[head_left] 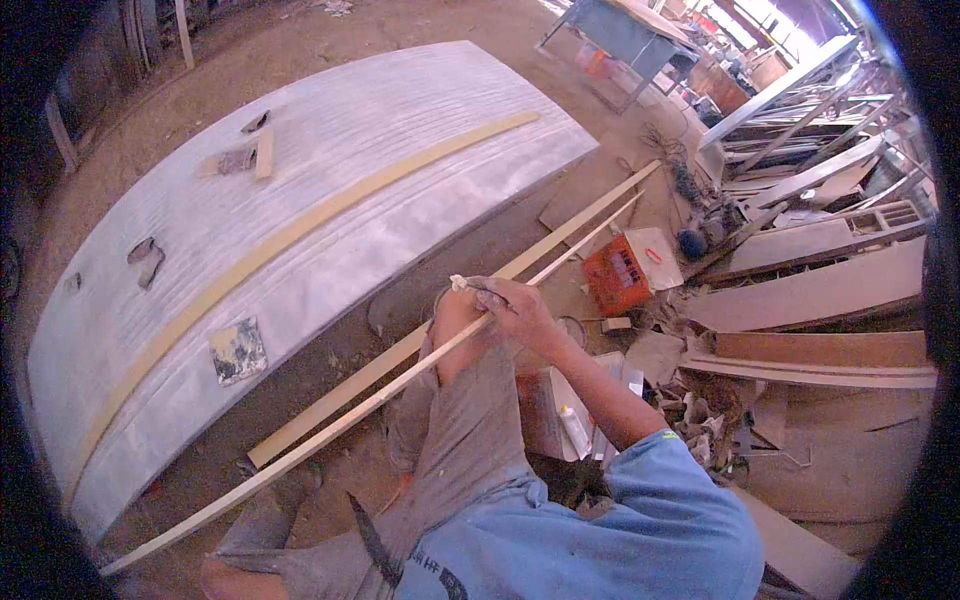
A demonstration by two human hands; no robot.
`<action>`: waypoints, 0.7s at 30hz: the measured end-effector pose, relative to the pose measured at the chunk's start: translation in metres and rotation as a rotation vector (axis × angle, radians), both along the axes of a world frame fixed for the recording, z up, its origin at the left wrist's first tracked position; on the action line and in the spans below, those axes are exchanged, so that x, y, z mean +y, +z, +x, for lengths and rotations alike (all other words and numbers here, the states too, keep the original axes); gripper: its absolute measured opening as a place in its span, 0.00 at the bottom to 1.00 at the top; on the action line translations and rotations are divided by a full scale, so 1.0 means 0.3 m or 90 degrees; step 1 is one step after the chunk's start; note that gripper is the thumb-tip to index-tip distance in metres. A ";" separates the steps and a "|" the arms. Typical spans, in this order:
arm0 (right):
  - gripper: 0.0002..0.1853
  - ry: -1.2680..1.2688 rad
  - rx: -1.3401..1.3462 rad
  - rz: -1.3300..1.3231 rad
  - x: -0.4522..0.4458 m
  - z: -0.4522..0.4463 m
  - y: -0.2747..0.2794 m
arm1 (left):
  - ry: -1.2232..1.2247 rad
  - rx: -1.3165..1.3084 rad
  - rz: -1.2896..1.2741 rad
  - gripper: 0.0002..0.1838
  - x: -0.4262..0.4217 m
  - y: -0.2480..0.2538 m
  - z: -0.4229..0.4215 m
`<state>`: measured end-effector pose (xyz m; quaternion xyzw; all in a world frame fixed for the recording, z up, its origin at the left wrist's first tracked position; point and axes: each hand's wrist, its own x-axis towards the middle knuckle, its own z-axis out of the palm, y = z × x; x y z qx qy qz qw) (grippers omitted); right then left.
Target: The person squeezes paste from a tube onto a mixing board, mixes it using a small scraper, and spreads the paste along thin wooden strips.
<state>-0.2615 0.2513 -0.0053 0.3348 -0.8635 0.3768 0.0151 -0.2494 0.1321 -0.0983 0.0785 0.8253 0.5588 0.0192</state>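
My right hand [513, 312] is closed above my raised knee, its fingers bent together. A pale, putty-like lump [459, 283] shows at the fingertips; what the fingers pinch under it is too small to make out. Beneath the hand, a long thin wooden strip [300, 447] slants across my leg. A wider wooden strip [345, 400] runs alongside it, passing behind the knee. My left hand is out of view.
A large whitish slatted panel [330, 150] fills the left, bearing a curved yellowish strip [300, 247], a smeared square pad [238, 352] and a wood-edged block [264, 154]. An orange box [617, 275], a white bottle [575, 432], cables and stacked boards [810, 290] lie right. A table [625, 45] stands behind.
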 end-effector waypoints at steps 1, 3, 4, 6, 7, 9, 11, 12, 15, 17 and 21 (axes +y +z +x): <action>0.17 0.011 -0.013 -0.020 0.008 -0.012 -0.011 | 0.008 0.002 0.002 0.25 -0.007 0.005 0.013; 0.16 0.024 0.005 -0.014 0.006 -0.033 -0.034 | 0.040 0.002 0.017 0.25 -0.056 0.028 0.099; 0.16 0.039 0.027 -0.002 0.002 -0.040 -0.043 | 0.065 0.001 0.031 0.25 -0.104 0.051 0.178; 0.16 0.022 0.051 -0.039 -0.016 -0.032 -0.072 | 0.150 -0.016 0.042 0.25 -0.226 0.093 0.372; 0.16 0.007 0.075 -0.071 -0.027 -0.030 -0.087 | 0.215 -0.029 0.045 0.25 -0.298 0.112 0.489; 0.16 -0.021 0.124 -0.092 -0.034 -0.050 -0.141 | 0.373 -0.053 0.051 0.25 -0.450 0.132 0.727; 0.16 -0.051 0.176 -0.109 -0.041 -0.049 -0.148 | 0.546 -0.064 0.062 0.25 -0.592 0.138 0.947; 0.16 -0.066 0.165 -0.117 -0.056 -0.038 -0.119 | 0.624 -0.054 0.064 0.25 -0.644 0.138 1.026; 0.15 -0.054 0.185 -0.167 -0.169 0.027 0.008 | 0.835 -0.006 0.080 0.25 -0.779 0.143 1.249; 0.15 -0.033 0.174 -0.138 -0.255 0.105 0.102 | 0.918 0.029 0.102 0.25 -0.841 0.149 1.348; 0.16 0.061 0.141 -0.241 -0.509 0.298 0.226 | 0.969 0.078 0.194 0.25 -0.895 0.103 1.420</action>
